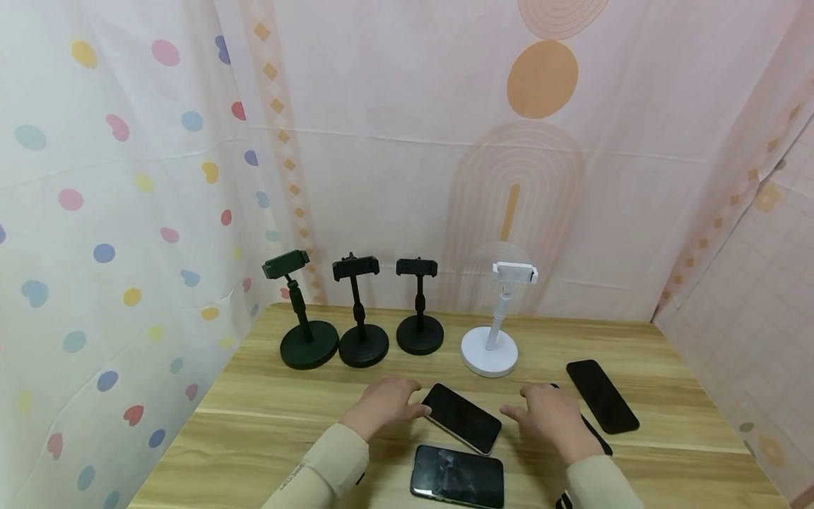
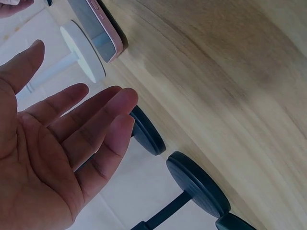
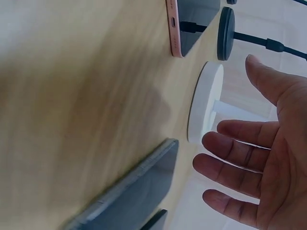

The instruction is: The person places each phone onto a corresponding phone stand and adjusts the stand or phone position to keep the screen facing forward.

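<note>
A phone (image 1: pixel 463 418) with a dark screen and a pinkish frame (image 3: pixel 175 28) lies slantwise on the wooden table between the two hands. My left hand (image 1: pixel 388 408) is at its left end, thumb tip right by the edge; in the left wrist view the fingers are spread and hold nothing. To the phone's right, my right hand (image 1: pixel 550 417) hovers with loosely bent fingers and a bare palm. Below that hand lies another dark phone (image 1: pixel 596 437), mostly hidden by it in the head view. Nearer to me is a phone (image 1: pixel 456 477) with reflections on its glass.
A fourth phone (image 1: pixel 603 396) lies at the right. Along the back stand a dark green phone stand (image 1: pixel 309 346), two black ones (image 1: pixel 364 348) (image 1: pixel 420 336) and a white one (image 1: pixel 490 353). Behind them hangs a patterned curtain (image 1: pixel 381 177).
</note>
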Motion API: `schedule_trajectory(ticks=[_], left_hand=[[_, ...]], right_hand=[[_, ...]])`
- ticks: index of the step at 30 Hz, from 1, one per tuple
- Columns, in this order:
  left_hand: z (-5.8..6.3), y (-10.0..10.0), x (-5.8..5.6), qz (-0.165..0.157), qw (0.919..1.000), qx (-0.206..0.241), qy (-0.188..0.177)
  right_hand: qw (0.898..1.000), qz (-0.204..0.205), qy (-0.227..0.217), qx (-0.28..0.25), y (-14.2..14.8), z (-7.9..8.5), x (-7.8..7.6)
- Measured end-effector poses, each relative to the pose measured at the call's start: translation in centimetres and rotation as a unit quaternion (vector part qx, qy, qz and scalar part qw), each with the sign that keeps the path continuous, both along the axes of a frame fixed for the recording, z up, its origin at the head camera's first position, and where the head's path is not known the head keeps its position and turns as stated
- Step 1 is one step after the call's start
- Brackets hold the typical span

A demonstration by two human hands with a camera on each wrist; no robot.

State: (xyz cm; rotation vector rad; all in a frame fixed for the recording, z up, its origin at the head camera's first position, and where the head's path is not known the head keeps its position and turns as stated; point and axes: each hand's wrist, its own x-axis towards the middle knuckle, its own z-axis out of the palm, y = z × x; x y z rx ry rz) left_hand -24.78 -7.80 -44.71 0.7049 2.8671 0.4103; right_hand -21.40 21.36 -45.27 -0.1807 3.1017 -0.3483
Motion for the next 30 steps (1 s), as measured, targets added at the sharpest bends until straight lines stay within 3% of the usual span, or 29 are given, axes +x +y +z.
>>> schedule_trajectory(ticks=[6,20,30], left_hand=[[-0.2,0.1,-0.2,0.004,0.9999,-0.015,-0.007],[0.1,0.3,0.3,0.012,0.9994,-0.032,-0.001],[0.2,0.5,0.3,0.025,0.9968,-0.073,0.021]], right_hand=[[1.000,0.008,0.008,-0.001,0.1,1.1,-1.6],[0.998,-0.007,0.000,-0.065,1.1,4.1,-6.7],[0.984,-0.035,0.015,-0.173,1.0,6.4,-9.9]])
